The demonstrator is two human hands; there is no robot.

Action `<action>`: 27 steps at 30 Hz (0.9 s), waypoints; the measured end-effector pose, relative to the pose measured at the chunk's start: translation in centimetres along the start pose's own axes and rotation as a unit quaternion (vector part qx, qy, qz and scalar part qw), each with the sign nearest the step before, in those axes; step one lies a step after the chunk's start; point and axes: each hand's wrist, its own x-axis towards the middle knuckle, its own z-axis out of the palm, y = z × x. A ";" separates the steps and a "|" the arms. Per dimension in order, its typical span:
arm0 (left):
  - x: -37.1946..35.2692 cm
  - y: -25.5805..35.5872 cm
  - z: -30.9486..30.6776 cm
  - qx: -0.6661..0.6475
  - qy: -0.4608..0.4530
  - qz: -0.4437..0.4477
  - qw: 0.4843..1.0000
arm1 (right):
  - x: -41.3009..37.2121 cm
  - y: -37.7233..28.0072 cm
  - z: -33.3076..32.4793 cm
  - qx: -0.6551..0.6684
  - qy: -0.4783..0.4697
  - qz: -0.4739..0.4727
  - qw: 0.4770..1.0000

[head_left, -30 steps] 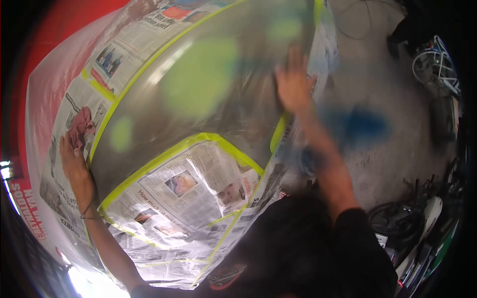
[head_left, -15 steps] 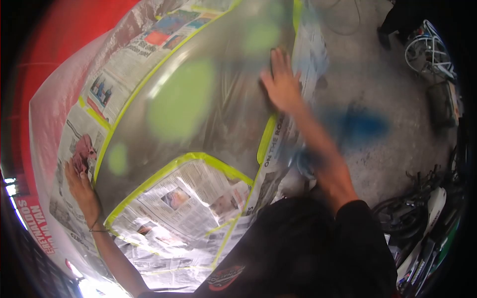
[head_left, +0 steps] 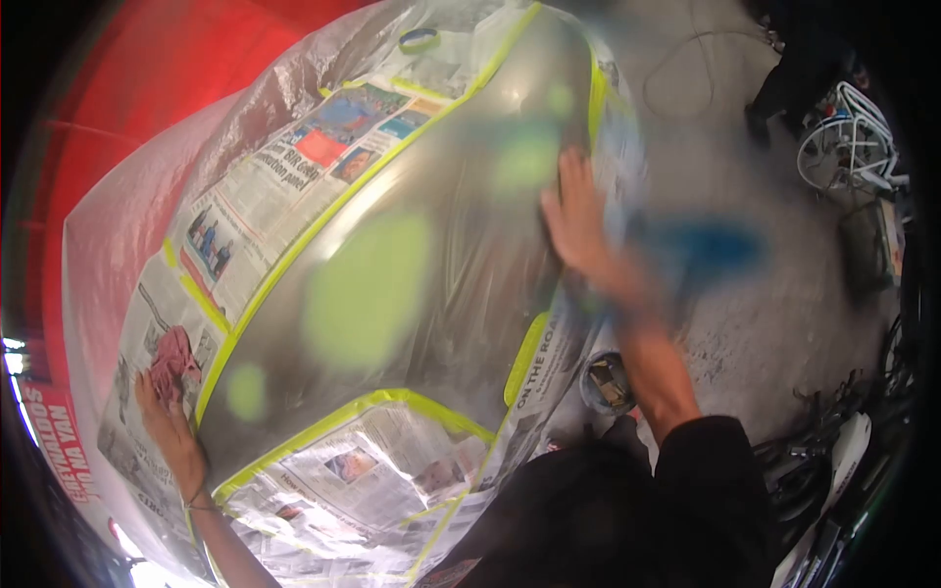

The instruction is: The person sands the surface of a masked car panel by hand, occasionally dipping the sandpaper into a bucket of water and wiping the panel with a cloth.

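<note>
A grey body panel (head_left: 461, 225) with pale green patches (head_left: 368, 289) fills the middle, edged with yellow-green tape (head_left: 323, 220). Newspaper (head_left: 250, 211) and clear plastic sheeting (head_left: 147, 176) surround it. My right hand (head_left: 580, 218) lies on the panel's right edge, fingers pointing up and somewhat spread, near the taped border. At the lower left my left hand (head_left: 172, 431) rests on the newspaper beside the panel, fingers apart, close to a printed pink picture (head_left: 174, 361). No tool shows in either hand.
A roll of tape (head_left: 419, 40) lies on the masking at the top. Red bodywork (head_left: 196, 88) is at upper left. A container (head_left: 608, 382) stands on the floor (head_left: 755, 333) below my right forearm. A white wire object (head_left: 848, 147), dark equipment (head_left: 814, 470) and another person's dark shoe (head_left: 758, 122) are at right.
The view has shifted, so the panel sits lower and the tape roll and container now show. My right hand remains at the panel's right edge, my left on the newspaper.
</note>
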 end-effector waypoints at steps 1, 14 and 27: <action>0.1 0.1 0.1 0.004 0.003 0.001 1.000 | -1.6 -1.7 -0.7 0.007 -0.017 0.004 1.000; 0.2 -0.4 0.0 0.014 0.022 0.008 1.000 | 8.2 -0.6 0.7 -0.199 -0.022 -0.045 0.979; 0.3 -0.3 0.0 0.020 0.006 0.007 1.000 | 6.8 -2.9 1.3 -0.186 -0.043 -0.012 0.981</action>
